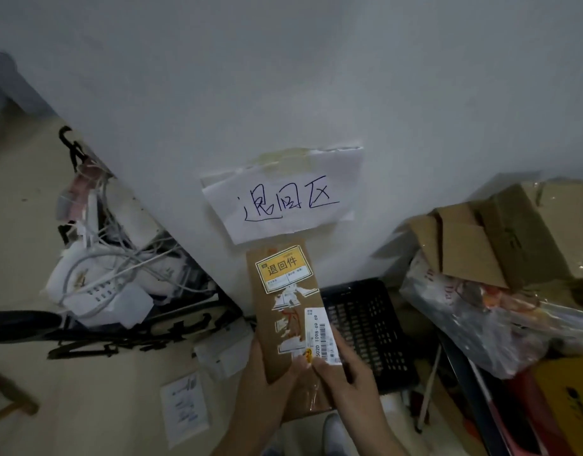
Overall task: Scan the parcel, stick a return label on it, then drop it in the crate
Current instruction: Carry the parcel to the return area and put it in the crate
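Observation:
I hold a long brown cardboard parcel (270,324) upright in front of me, near the white wall. A yellow return label (282,269) is stuck near its top, and a white barcode sticker (321,334) runs along its right edge above torn paper scraps. My left hand (260,386) grips the parcel's lower left side. My right hand (346,373) holds its lower right side, thumb on the front. The black plastic crate (365,327) sits on the floor just right of and behind the parcel.
A handwritten paper sign (283,195) is taped to the wall above the parcel. Flattened cardboard boxes (490,238) and plastic bags (481,320) pile up at the right. Tangled white cables and power strips (109,274) lie at the left. Papers (185,409) lie on the floor.

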Demonstrator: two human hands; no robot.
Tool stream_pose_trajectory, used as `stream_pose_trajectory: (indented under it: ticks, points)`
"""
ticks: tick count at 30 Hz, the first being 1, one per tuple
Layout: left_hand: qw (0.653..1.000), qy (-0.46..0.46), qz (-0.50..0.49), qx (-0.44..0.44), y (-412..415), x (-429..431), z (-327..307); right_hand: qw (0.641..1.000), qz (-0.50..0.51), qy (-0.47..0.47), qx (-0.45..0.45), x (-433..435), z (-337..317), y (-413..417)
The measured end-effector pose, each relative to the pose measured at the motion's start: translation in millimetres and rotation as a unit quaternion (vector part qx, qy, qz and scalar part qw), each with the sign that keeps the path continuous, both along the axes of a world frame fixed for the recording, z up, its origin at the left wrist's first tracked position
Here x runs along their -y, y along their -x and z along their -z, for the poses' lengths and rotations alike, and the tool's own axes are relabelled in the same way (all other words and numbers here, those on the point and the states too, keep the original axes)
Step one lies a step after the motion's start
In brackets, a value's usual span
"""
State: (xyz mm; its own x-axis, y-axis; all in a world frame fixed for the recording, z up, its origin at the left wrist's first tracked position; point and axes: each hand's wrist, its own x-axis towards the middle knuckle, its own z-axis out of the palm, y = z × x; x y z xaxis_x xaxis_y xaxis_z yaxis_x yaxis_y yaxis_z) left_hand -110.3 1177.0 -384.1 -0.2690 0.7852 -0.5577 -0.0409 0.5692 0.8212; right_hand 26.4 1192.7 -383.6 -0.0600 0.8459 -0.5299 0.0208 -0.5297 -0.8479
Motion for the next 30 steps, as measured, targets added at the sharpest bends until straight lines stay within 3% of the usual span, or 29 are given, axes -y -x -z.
stream_pose_trajectory:
  ticks: [16, 30]
  points:
    - [0.995, 0.052, 0.049, -0.065, -4.7, -27.7, 192.3, 0.998, -0.040, 0.049, -0.005, -24.1, 194.3, -5.3]
    - [0.979, 0.159, 0.104, -0.081, -10.3, -9.7, 338.4, 0.973, -0.020, 0.230, -0.002, 6.5, 344.5, -12.1]
